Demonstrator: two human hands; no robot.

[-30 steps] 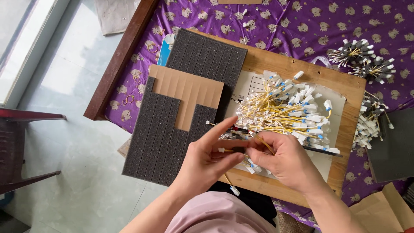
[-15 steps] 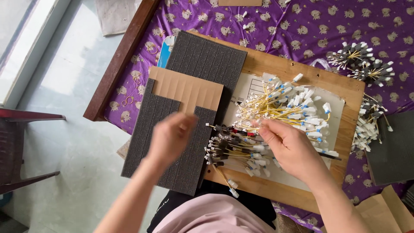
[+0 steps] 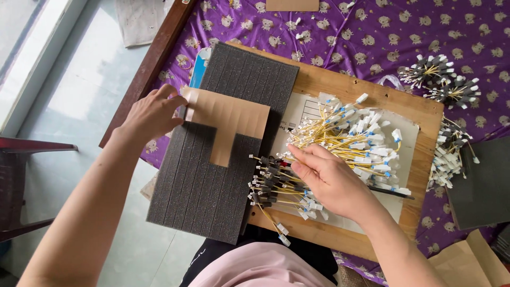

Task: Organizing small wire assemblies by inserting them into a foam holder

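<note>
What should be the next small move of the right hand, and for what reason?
Probably the right hand should pinch one yellow wire from the pile and carry it toward the grey foam sheet. Its fingers already lie on the wires but close on none, while the left hand rests on the cardboard piece on the foam.

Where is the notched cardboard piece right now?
In the head view, the notched cardboard piece lies left of centre on the dark foam sheet, its left end under the left hand.
</note>
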